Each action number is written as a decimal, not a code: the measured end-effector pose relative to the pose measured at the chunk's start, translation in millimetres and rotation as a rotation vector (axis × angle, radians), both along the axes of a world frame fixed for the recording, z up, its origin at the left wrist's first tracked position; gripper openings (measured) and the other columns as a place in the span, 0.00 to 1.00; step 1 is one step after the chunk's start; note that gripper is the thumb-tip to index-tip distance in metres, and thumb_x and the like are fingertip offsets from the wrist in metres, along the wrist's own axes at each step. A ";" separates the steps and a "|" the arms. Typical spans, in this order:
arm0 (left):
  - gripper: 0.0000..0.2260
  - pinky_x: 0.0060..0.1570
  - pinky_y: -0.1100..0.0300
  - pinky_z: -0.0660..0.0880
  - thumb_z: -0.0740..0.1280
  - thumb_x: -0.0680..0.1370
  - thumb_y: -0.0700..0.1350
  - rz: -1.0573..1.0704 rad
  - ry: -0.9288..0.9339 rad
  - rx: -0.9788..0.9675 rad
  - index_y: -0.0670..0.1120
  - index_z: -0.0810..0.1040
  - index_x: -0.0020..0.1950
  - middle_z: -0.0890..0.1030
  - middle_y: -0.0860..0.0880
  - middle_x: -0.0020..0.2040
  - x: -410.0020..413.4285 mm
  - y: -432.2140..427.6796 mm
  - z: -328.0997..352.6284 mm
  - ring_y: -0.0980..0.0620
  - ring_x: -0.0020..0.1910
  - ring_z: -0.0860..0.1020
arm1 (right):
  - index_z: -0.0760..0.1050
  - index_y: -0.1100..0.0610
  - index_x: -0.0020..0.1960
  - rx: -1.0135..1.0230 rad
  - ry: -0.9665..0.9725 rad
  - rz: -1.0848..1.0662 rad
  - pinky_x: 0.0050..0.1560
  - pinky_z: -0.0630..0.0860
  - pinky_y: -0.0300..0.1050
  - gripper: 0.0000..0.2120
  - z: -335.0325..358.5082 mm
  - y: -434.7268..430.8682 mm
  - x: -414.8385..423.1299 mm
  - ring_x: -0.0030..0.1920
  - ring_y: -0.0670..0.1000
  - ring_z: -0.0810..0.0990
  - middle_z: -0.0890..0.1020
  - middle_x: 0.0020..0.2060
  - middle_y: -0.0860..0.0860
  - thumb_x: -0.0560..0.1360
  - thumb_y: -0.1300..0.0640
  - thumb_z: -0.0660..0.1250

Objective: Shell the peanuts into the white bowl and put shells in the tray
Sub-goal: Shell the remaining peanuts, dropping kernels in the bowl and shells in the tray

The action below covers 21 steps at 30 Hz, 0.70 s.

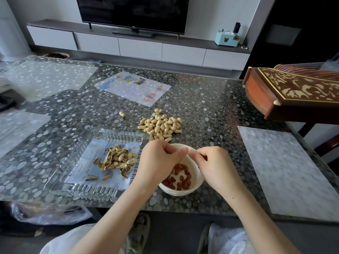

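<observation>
A white bowl [197, 184] near the table's front edge holds several red-skinned peanut kernels [180, 178]. Above it my left hand [157, 160] and my right hand [214, 162] meet fingertip to fingertip, both pinching a small peanut that is mostly hidden between them. To the left sits a clear glass tray [77, 173] with a heap of empty shells [116, 160]. Behind the bowl lies a pile of unshelled peanuts [161, 126]. One stray peanut [122, 114] lies apart, further back to the left.
A carved wooden zither [293, 92] overhangs the table's right rear corner. Pale mats lie at the right [286, 173], far left and back left, and a printed sheet [134, 87] lies behind the peanuts. A plastic bag [49, 212] hangs below the front edge.
</observation>
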<state>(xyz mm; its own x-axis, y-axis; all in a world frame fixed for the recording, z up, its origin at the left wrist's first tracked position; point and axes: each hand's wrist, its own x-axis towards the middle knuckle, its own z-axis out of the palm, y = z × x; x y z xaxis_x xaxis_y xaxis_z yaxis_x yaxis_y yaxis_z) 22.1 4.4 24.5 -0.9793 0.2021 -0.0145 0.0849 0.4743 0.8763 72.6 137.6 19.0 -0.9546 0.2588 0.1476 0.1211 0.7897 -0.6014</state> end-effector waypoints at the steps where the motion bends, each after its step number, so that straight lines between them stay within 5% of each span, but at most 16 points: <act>1: 0.13 0.28 0.73 0.70 0.73 0.71 0.55 0.004 0.001 -0.010 0.48 0.79 0.33 0.81 0.53 0.33 -1.2 -1.1 -0.5 0.60 0.31 0.76 | 0.74 0.61 0.31 0.000 -0.004 0.008 0.26 0.62 0.38 0.21 -1.0 0.7 -0.8 0.25 0.46 0.67 0.72 0.23 0.50 0.78 0.50 0.63; 6: 0.13 0.32 0.66 0.71 0.73 0.70 0.55 -0.014 -0.123 0.152 0.45 0.82 0.34 0.80 0.49 0.32 -11.1 -21.5 7.3 0.54 0.29 0.73 | 0.79 0.67 0.41 -0.180 0.022 0.011 0.29 0.64 0.42 0.22 2.3 0.4 -6.3 0.28 0.50 0.70 0.78 0.30 0.61 0.79 0.49 0.61; 11: 0.16 0.29 0.62 0.65 0.71 0.68 0.56 0.115 -0.200 0.239 0.42 0.81 0.34 0.72 0.45 0.29 -34.2 -65.7 12.1 0.49 0.30 0.66 | 0.82 0.53 0.45 -0.301 0.059 0.116 0.28 0.68 0.30 0.09 15.4 -23.4 -17.7 0.26 0.36 0.74 0.75 0.23 0.35 0.76 0.49 0.66; 16: 0.18 0.28 0.60 0.59 0.72 0.73 0.50 0.288 -0.035 -0.032 0.35 0.79 0.37 0.71 0.44 0.28 -55.5 -101.8 2.7 0.49 0.28 0.64 | 0.84 0.55 0.50 -0.113 0.028 0.322 0.40 0.75 0.38 0.08 14.0 -72.8 -49.9 0.38 0.45 0.81 0.85 0.40 0.48 0.75 0.53 0.70; 19: 0.13 0.28 0.61 0.62 0.73 0.73 0.49 0.309 -0.032 -0.128 0.39 0.82 0.39 0.76 0.44 0.30 -63.6 -108.8 -1.5 0.51 0.26 0.68 | 0.81 0.54 0.58 0.090 -0.052 0.393 0.38 0.68 0.35 0.11 2.1 -94.4 -69.3 0.40 0.47 0.78 0.85 0.47 0.51 0.75 0.58 0.69; 21: 0.10 0.27 0.62 0.63 0.72 0.73 0.48 0.287 -0.029 -0.166 0.41 0.82 0.39 0.77 0.45 0.30 -66.6 -111.5 -3.2 0.52 0.25 0.69 | 0.79 0.54 0.60 0.140 -0.095 0.386 0.43 0.72 0.37 0.14 -0.5 -95.9 -78.0 0.45 0.49 0.79 0.83 0.51 0.51 0.76 0.61 0.69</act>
